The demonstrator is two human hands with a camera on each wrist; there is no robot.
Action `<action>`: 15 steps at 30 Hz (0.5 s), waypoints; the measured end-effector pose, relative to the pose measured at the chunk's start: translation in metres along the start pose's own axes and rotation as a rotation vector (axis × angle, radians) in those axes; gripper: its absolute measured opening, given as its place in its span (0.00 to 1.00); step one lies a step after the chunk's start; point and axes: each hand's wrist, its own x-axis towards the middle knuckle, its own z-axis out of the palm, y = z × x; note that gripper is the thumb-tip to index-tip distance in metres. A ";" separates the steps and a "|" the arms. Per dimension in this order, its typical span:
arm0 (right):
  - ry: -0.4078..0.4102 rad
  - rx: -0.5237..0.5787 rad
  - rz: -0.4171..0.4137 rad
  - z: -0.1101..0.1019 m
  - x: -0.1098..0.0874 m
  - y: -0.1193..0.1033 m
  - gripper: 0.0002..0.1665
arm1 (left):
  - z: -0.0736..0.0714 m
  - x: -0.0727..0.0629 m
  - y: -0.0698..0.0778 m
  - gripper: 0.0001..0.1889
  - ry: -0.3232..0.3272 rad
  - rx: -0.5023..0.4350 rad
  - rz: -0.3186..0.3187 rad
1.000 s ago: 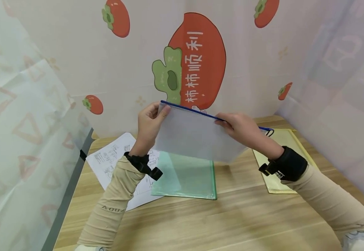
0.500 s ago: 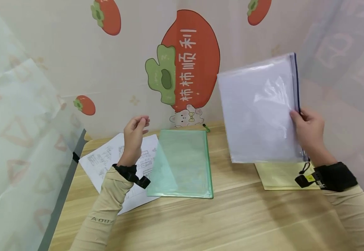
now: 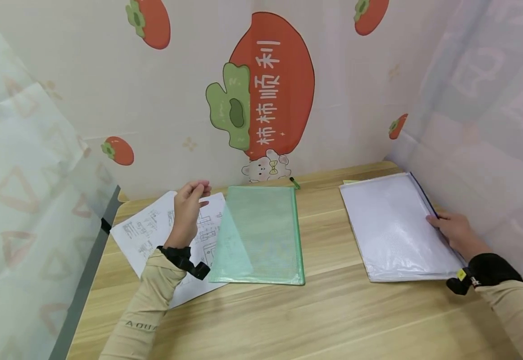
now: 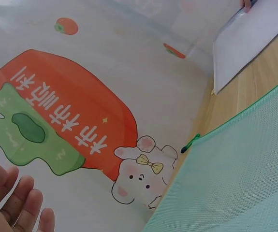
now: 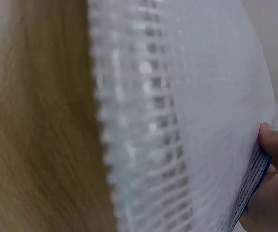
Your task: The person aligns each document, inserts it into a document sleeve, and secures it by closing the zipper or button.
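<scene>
The right hand (image 3: 457, 231) keeps a closed, pinching grip on the blue-edged mesh pouch (image 3: 398, 227), which seems to hold white paper (image 5: 211, 87), at the right of the surface (image 3: 324, 310), so this looks like laying it flat, and next calls for letting go, while the left hand (image 3: 188, 210), loosely bent, holds nothing near the green mesh pouch (image 3: 263, 235).

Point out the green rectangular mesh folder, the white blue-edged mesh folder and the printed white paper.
Green rectangular mesh folder (image 3: 263, 235): head view, middle of its upper face.
White blue-edged mesh folder (image 3: 392, 230): head view, middle of its upper face.
Printed white paper (image 3: 144, 232): head view, exposed part left of the arm.
</scene>
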 end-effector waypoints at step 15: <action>0.243 -0.493 -0.325 0.025 0.010 0.010 0.27 | -0.008 -0.007 -0.015 0.18 0.010 0.027 -0.067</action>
